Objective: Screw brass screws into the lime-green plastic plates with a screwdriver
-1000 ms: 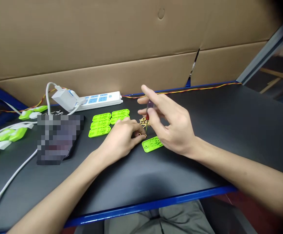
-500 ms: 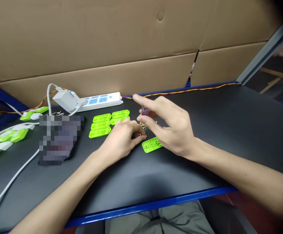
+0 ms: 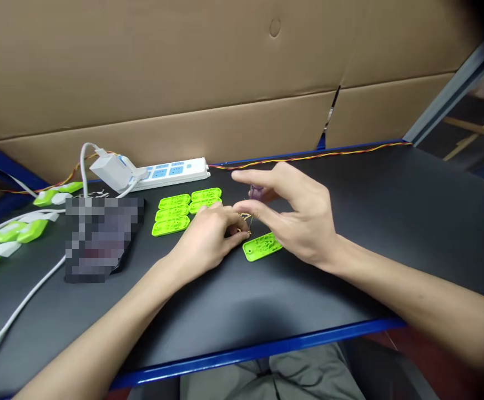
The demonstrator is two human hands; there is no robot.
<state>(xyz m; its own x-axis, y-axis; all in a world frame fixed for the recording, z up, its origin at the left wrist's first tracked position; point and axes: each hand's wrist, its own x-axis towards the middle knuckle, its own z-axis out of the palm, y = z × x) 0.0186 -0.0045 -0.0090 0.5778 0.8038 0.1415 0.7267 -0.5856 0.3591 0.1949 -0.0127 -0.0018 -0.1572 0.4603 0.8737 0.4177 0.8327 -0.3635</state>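
L hand (image 3: 211,230) at ctr of frame, thumb + fingertips pinched tog. on a small brass pc (image 3: 249,232), tiny and partly hidden. R hand (image 3: 302,216) just right of ctr, up above it, thumb and index tips apart, w/ a purple handle (image 3: 256,192) btwn them in the curl of the fingers; can't tell if it's clamped there. Thin shaft below, hard to see, runs down twd the brass pc. Loose brass bits (image 3: 245,215) show just behind L fingertips. One green shell (image 3: 261,248) lies ctr, open side up, its R end under the R hand. More green shells (image 3: 171,225) in two cols left of ctr, next to L hand. White power strip (image 3: 171,173) behind, upper left; dark blurred-out object (image 3: 121,233) mid-left on the black tabletop (image 3: 208,311).
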